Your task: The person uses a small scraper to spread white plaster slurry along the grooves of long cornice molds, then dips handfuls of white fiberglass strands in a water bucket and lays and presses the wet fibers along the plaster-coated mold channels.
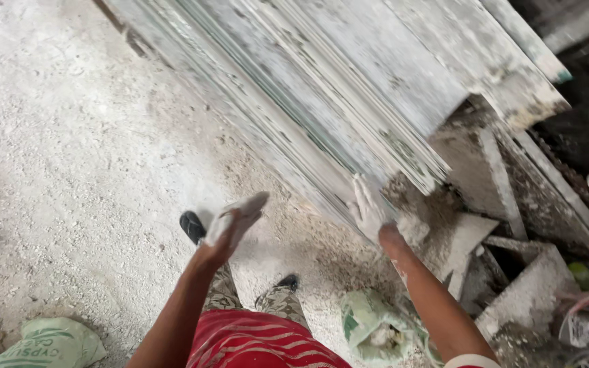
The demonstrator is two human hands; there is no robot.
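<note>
One stack of thin dusty boards (349, 88) is being leaned across the floor (69, 136), its low corner lying near the floor's middle. The right hand (369, 212), white with powder, is being pressed flat on that corner, fingers spread, clamped on nothing. The left hand (230, 221) is being held in the air just left of the stack, fingers straight and apart, gripping nothing. Two feet in dark sandals (192, 226) are being kept beneath the hands. Two green sacks are being shown: one (49, 344) at the bottom left edge, one torn (369, 327) beside a pile of broken slabs (506, 272) at the right edge.
</note>
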